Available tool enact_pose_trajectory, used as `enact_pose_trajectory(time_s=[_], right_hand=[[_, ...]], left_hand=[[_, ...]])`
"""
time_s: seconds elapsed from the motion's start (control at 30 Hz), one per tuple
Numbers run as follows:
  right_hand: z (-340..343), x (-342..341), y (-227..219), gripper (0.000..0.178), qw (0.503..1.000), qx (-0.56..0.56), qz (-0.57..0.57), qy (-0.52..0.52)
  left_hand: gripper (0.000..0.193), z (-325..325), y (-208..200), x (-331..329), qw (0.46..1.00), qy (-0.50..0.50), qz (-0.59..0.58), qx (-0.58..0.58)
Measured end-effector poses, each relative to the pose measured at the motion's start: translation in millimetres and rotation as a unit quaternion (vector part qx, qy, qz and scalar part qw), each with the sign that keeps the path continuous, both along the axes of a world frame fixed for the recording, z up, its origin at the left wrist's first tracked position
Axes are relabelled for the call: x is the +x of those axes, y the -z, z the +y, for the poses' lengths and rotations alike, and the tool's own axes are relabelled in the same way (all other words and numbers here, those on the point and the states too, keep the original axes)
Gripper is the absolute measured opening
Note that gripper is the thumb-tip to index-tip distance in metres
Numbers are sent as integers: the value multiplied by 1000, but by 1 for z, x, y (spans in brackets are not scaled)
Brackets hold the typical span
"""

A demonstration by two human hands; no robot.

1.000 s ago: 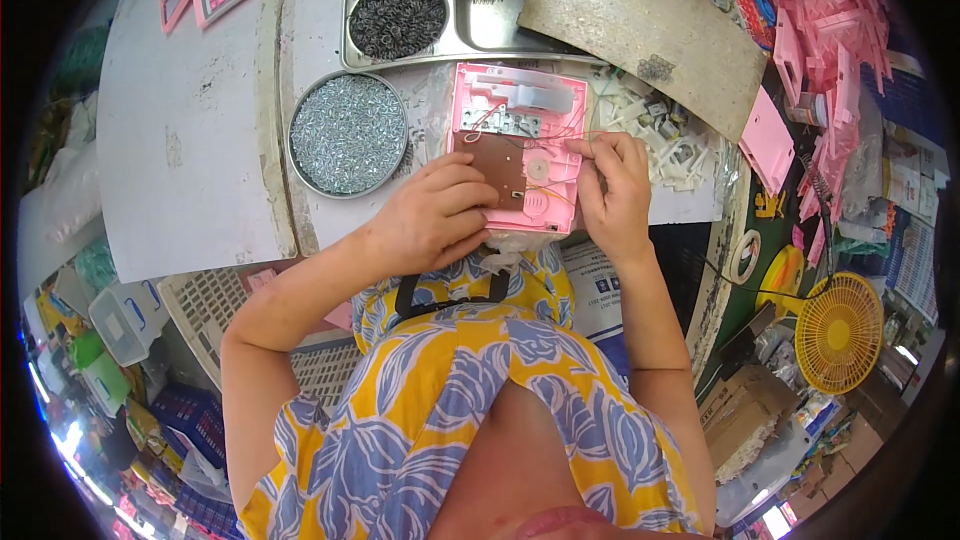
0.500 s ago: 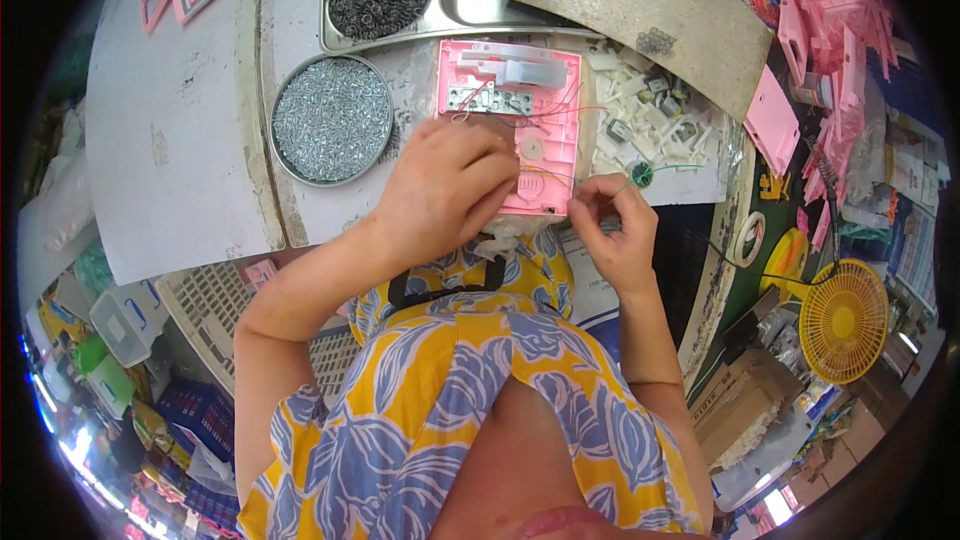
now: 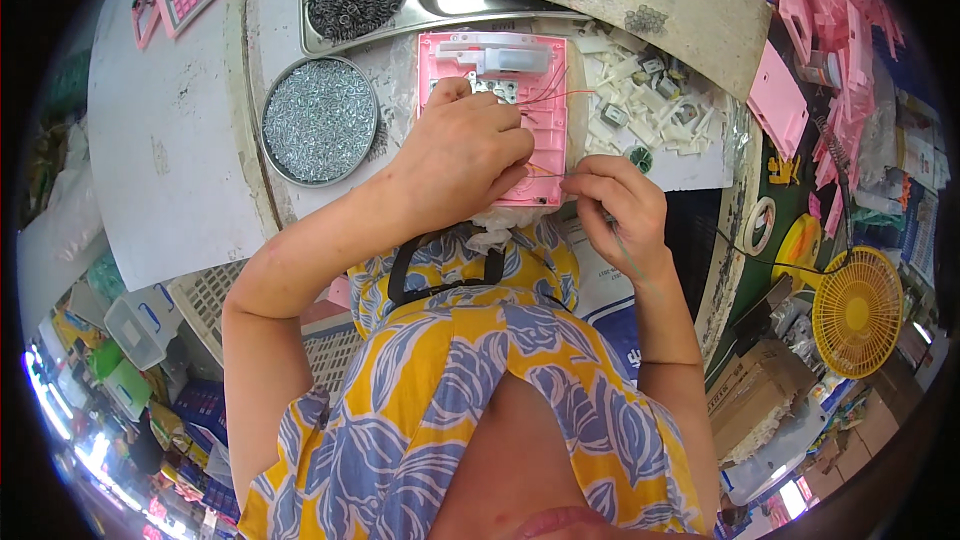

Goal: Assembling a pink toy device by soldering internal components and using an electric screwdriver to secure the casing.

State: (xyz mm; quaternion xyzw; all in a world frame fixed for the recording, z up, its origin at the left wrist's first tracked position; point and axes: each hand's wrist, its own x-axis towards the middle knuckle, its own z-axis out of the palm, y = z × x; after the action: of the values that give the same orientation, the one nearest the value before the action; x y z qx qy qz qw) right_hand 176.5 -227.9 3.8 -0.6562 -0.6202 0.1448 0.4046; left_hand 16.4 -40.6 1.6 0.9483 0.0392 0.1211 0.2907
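**Workshop surroundings seen from above**

A pale, scuffed counter (image 3: 170,150) fills the upper field, its front edge bending with the lens. At the right, a yellow fan (image 3: 857,312) stands on the floor near a cardboard box (image 3: 757,402) and a roll of tape (image 3: 760,225). Stacked pink plastic shells (image 3: 830,10) crowd the upper right corner. At the lower left, a white perforated crate (image 3: 205,305) sits beside clear and green plastic bins (image 3: 130,330). Bright, even light falls across the whole scene.

A small assembly workshop: worktable (image 3: 170,140) with a round tin of screws (image 3: 318,120), piled pink plastic parts (image 3: 830,10).
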Motion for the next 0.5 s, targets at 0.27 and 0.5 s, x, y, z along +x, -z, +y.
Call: enact_pose_trajectory(time_s=[0.27, 0.5], right_hand=[[6, 20, -21, 32, 993, 2, -77, -95], [6, 30, -22, 24, 992, -5, -75, -98]], left_hand=[[12, -4, 3, 3, 999, 18, -6, 44], [10, -4, 2, 11, 994, 63, 32, 84]])
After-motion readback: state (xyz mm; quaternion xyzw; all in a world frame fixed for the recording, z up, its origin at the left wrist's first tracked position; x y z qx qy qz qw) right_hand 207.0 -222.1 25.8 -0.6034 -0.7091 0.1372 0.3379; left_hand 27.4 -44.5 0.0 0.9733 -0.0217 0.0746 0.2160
